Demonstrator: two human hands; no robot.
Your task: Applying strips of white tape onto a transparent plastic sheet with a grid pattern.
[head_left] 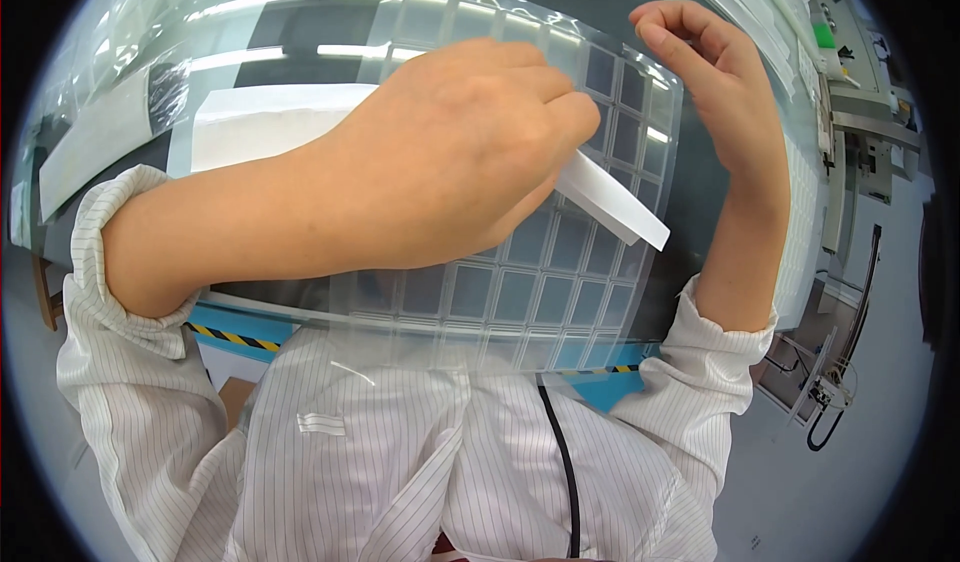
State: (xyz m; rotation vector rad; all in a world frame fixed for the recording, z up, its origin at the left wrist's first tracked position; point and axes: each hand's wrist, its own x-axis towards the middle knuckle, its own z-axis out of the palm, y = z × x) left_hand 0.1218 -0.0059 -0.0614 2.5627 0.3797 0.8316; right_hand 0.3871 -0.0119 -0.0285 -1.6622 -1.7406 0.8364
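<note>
A clear plastic tray (515, 297) with a grid of rectangular pockets lies in front of me, its near edge reaching past the table edge toward my coat. Over its middle, my left hand (490, 142) is closed in a fist, back upward. A folded white paper strip (612, 202) sticks out from beneath that fist toward the lower right; the fingers around it are hidden. Beyond the tray's right side is my right hand (720, 77), with thumb and fingertips brought together by its far right corner. Whether anything small sits in that pinch cannot be made out.
Behind my left forearm lies a folded white paper piece (265, 127). Clear plastic packaging (120, 37) and a pale flat sheet (95, 142) are at the far left. More clear sheets (745, 12) are stacked at the far right, near metal equipment (865, 112).
</note>
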